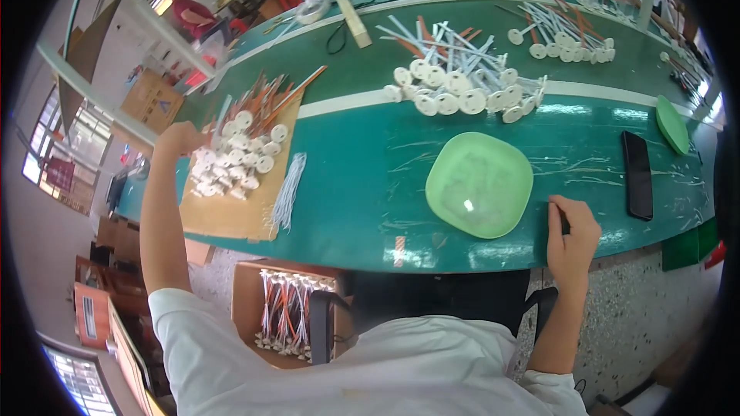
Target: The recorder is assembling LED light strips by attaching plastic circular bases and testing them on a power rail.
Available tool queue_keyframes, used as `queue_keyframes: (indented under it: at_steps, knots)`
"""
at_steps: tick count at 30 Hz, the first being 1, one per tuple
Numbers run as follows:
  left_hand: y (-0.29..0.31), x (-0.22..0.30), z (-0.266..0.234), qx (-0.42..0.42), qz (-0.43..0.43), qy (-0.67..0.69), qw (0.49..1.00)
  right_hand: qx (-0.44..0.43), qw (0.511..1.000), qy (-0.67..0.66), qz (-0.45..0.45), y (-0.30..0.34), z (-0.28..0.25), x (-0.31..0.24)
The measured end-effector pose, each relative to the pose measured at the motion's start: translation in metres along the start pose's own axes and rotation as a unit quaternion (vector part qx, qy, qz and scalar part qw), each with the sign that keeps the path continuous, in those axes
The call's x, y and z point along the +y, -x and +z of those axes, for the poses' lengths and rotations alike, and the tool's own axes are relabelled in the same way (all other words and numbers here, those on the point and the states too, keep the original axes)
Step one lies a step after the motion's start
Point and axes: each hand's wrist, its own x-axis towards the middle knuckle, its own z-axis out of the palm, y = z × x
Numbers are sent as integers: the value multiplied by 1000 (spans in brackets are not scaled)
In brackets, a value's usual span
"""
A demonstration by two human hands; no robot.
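My left hand (183, 139) reaches to the left edge of a heap of white round-headed pieces (235, 162) with orange and pale stems. Its fingertips are blurred against the heap, beside a pale strip, so their grip is unclear. Under the heap lies a brown cardboard sheet (223, 219). My right hand (574, 235) rests at the table's near edge with fingers curled in. Whether anything is inside it is hidden. Just left of that hand sits a light green dish (451, 192), holding something whitish and hard to make out.
A bundle of pale ties (288, 192) lies beside the cardboard. More round-headed pieces (455, 88) are piled across the green table (347, 185). A black phone (637, 176) and a green lid-like piece (672, 125) lie at right. Below stands an open carton (245, 300) of bundled pieces.
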Motion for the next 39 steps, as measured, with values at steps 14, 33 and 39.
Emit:
queue_keyframes:
  at_steps: [14, 33, 39]
  knots:
    - [60, 321, -47, 231, 392, -7, 891, -26, 997, -76, -22, 3, -6, 16]
    - [-21, 425, -27, 29, 281, 172, 944, 18, 995, -87, 42, -3, -4, 15]
    - [24, 447, -39, 186, 507, 67, 839, 26, 996, -67, 44, -3, -7, 10]
